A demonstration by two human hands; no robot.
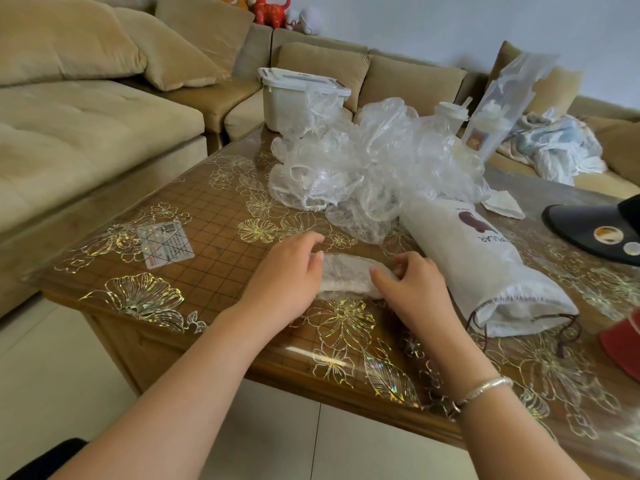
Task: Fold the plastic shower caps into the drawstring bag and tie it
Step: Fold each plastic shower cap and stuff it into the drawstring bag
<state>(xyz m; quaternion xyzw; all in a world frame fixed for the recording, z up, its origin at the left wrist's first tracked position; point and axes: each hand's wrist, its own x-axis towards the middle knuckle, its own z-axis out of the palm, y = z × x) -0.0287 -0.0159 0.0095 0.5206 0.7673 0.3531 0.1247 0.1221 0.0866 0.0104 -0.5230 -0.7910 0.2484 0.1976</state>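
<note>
A folded clear shower cap [346,274] lies as a narrow strip on the table [194,237] in front of me. My left hand [287,268] presses and pinches its left end. My right hand [412,285] grips its right end with curled fingers. Behind the strip a loose heap of clear shower caps [377,161] sits mid-table. The white drawstring bag [485,268] lies on its side just right of my right hand, its mouth and dark cord [568,327] toward the table's near edge.
A white lidded plastic box [298,98] stands behind the heap, with a white cup [450,114] and a tall clear package [498,109] to its right. A black object [595,230] and a red object [623,344] sit at the right edge. A beige sofa [86,116] surrounds the table.
</note>
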